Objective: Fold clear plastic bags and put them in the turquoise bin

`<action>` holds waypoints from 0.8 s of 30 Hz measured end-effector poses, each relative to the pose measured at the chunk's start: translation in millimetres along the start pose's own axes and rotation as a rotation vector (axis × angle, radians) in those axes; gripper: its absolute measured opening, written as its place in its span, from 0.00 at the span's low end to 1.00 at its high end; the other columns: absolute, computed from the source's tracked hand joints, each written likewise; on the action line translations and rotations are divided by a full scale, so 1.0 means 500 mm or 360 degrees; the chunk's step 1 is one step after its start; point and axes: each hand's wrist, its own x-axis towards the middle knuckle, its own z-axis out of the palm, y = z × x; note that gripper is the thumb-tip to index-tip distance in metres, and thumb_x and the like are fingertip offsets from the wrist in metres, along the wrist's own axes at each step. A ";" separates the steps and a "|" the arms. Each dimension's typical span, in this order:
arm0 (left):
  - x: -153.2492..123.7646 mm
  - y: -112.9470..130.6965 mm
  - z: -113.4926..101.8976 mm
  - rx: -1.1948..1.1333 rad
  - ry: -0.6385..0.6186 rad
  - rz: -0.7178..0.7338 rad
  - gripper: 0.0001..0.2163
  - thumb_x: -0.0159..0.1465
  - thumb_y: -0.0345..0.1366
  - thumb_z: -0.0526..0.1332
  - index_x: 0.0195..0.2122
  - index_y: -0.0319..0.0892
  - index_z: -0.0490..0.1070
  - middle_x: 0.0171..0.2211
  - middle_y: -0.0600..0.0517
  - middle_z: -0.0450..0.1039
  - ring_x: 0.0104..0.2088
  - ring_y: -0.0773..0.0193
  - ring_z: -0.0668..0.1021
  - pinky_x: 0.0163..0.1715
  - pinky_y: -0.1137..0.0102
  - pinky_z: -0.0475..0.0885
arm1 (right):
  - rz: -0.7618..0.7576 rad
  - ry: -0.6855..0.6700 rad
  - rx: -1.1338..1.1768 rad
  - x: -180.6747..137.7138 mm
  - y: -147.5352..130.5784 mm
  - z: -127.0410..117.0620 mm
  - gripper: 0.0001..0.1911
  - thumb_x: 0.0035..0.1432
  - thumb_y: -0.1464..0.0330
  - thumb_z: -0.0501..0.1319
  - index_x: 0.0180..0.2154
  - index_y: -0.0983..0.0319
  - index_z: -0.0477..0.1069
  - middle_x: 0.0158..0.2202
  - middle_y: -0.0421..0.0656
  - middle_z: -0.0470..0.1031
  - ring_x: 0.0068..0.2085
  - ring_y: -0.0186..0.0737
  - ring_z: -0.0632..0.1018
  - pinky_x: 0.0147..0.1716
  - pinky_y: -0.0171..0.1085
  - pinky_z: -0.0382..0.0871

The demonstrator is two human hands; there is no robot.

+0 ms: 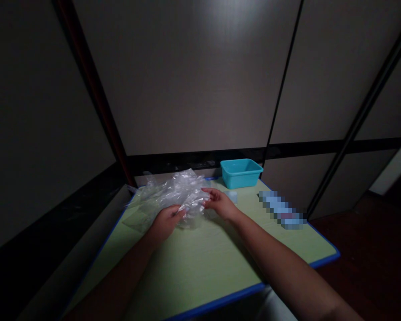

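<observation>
Looking for writing, I can read nothing on my screen: the long object (282,209) at the right side of the table (200,267) is blurred into pale blue and reddish blocks, so if it carries a label I cannot tell. The turquoise basin (241,173) at the far edge shows plain walls, and its inside is too dark for me to see what is in it.

The room is dim and much detail is lost. A small pale blue piece (233,196) lies just beside the right hand (220,203), partly covered by it, and I cannot tell what it is. Both forearms are cut off by the lower edge of the picture.

The crumpled clear plastic (175,189) lies on the far left part of the green table, left of the basin, and it reaches over the table's back edge. The left hand (165,221) rests on the near side of the plastic with the fingers curled together around a fold of it. The right hand takes the right edge of the same plastic; the thumb and first fingers are pinching it, and the other fingers are loosely bent. The two hands are near each other, not touching.
</observation>
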 end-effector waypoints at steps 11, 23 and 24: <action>-0.018 0.037 0.007 0.0208 0.0498 0.0212 0.13 0.51 0.40 0.65 0.37 0.44 0.69 0.43 0.47 0.68 0.49 0.53 0.69 0.48 0.63 0.65 | 0.0138 -0.0145 -0.0116 -0.023 -0.004 0.026 0.19 0.35 0.58 0.71 0.18 0.64 0.67 0.16 0.36 0.66 0.19 0.29 0.65 0.21 0.31 0.57; -0.017 0.046 0.038 -0.0438 -0.0001 -0.0174 0.12 0.49 0.43 0.65 0.28 0.42 0.67 0.26 0.53 0.74 0.30 0.62 0.77 0.31 0.70 0.71 | 0.0003 -0.0359 -0.0070 -0.036 -0.023 0.039 0.23 0.41 0.51 0.69 0.22 0.63 0.66 0.20 0.36 0.67 0.23 0.30 0.66 0.25 0.31 0.60; -0.016 0.045 0.033 -0.0459 0.0016 -0.0195 0.12 0.49 0.43 0.65 0.27 0.41 0.67 0.25 0.53 0.73 0.30 0.62 0.77 0.31 0.70 0.71 | -0.0006 -0.0359 -0.0069 -0.036 -0.024 0.037 0.23 0.41 0.51 0.69 0.23 0.63 0.66 0.20 0.37 0.68 0.23 0.30 0.67 0.26 0.32 0.61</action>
